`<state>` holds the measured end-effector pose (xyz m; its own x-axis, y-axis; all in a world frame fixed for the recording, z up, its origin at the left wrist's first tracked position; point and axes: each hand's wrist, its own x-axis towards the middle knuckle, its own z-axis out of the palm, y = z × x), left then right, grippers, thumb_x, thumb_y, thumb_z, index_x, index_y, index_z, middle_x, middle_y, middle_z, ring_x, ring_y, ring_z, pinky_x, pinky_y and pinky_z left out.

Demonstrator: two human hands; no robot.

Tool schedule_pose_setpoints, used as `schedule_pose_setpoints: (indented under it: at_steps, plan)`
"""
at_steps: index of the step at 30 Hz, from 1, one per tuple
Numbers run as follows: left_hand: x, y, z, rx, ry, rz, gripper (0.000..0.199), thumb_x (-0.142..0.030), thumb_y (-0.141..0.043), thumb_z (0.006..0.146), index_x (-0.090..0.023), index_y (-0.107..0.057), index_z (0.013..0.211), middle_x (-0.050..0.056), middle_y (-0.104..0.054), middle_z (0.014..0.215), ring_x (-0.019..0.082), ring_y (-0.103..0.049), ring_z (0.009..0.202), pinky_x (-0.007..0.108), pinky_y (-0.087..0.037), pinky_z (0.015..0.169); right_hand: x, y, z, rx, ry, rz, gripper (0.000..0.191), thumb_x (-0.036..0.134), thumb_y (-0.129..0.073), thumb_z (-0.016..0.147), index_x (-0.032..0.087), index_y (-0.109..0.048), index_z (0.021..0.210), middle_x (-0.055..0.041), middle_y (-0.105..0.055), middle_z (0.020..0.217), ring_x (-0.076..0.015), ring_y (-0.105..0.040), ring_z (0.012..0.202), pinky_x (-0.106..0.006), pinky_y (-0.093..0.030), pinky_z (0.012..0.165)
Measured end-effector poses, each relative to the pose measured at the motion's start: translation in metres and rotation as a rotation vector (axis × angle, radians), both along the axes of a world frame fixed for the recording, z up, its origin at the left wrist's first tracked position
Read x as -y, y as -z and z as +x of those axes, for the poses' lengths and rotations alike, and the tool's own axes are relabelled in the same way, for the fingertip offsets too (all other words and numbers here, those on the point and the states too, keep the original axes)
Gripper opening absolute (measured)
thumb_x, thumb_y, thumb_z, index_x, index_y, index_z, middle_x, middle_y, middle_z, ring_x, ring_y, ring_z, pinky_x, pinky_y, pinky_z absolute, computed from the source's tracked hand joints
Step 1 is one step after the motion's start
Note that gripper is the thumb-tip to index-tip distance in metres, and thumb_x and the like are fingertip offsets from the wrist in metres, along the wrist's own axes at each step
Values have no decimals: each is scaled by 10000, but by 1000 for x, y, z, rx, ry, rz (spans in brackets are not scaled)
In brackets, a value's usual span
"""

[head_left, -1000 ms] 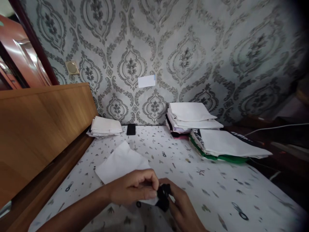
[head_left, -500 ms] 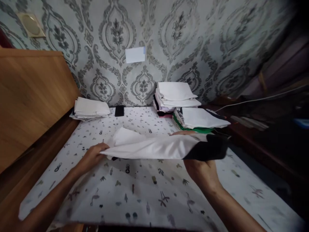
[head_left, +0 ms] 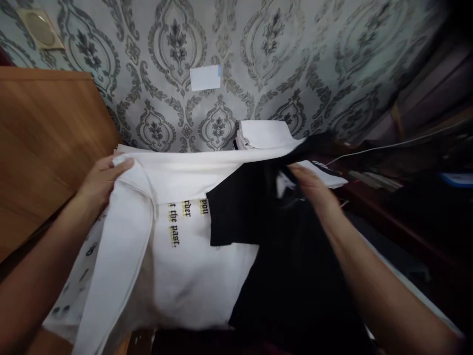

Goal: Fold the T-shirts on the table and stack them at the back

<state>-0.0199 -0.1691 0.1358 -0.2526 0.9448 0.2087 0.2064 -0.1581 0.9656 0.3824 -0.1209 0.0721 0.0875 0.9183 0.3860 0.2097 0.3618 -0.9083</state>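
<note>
A white-and-black shirt hangs spread between my two hands over the bed or table surface. Dark, gold-edged lettering runs down its white part, including the words "the past". Its right side is black, with a square-ended black piece that looks like a sleeve lying over the white. My left hand pinches the white cloth at the upper left corner, thumb on top. At the upper right, my right hand grips the black part; its fingertips are blurred and partly behind the cloth.
Behind the shirt stands a stack of folded white clothes, with another folded white garment to its right. A wooden cabinet borders the left. The patterned sheet shows at lower left. A white cable crosses the dark right side.
The shirt, held flat and folded low over the sheet before, has been raised and opened out, dropping toward me. Both hands have moved up, the left one also outward to the left.
</note>
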Motion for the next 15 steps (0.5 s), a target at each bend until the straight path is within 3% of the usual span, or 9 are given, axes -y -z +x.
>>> schedule_pose_setpoints:
  at_steps: [2, 4, 6, 8, 11, 15]
  plan:
    - [-22, 35, -17, -181, -7, -120, 361, -456, -728, 674, -168, -602, 853, -45, -554, 652, 127, -512, 604, 236, -434, 580, -12, 29, -5, -117, -29, -231, 222, 395, -641, 771, 199, -623, 874, -29, -689, 796, -200, -683, 774, -333, -574, 715]
    - [-35, 76, -36, -420, -102, -195, 331, -436, -693, 651, -188, -576, 835, -42, -551, 674, 147, -524, 629, 257, -441, 598, -14, 62, -2, -113, -21, -411, 191, 346, -660, 757, 202, -614, 874, -32, -686, 819, -196, -693, 775, -332, -576, 715]
    - [-36, 113, -49, -586, -65, -220, 344, -437, -649, 665, -193, -579, 896, -9, -613, 786, 176, -585, 745, 281, -471, 680, -11, 91, 6, 5, 25, -461, 214, 361, -632, 800, 194, -621, 934, -60, -685, 884, -208, -698, 803, -357, -577, 725]
    - [-26, 138, -50, -673, 38, -228, 375, -476, -579, 725, -195, -583, 972, 25, -650, 893, 202, -617, 860, 299, -490, 740, -6, 108, 15, 231, 54, -384, 251, 376, -586, 847, 183, -641, 998, -95, -686, 986, -224, -689, 859, -387, -571, 768]
    - [-6, 152, -32, -852, 174, -200, 413, -513, -510, 801, -197, -594, 1052, 68, -658, 1012, 241, -611, 974, 353, -498, 831, -4, 110, 13, 603, 6, -167, 251, 329, -518, 894, 179, -679, 1015, -118, -681, 1078, -248, -660, 961, -412, -544, 861]
    - [5, 146, 4, -1237, 185, -263, 457, -447, -513, 835, -215, -590, 1221, 123, -611, 1211, 330, -543, 1131, 462, -450, 936, -7, 91, -27, 919, -192, 38, 250, 233, -508, 909, 169, -700, 1056, -123, -679, 1103, -264, -616, 1060, -424, -488, 965]
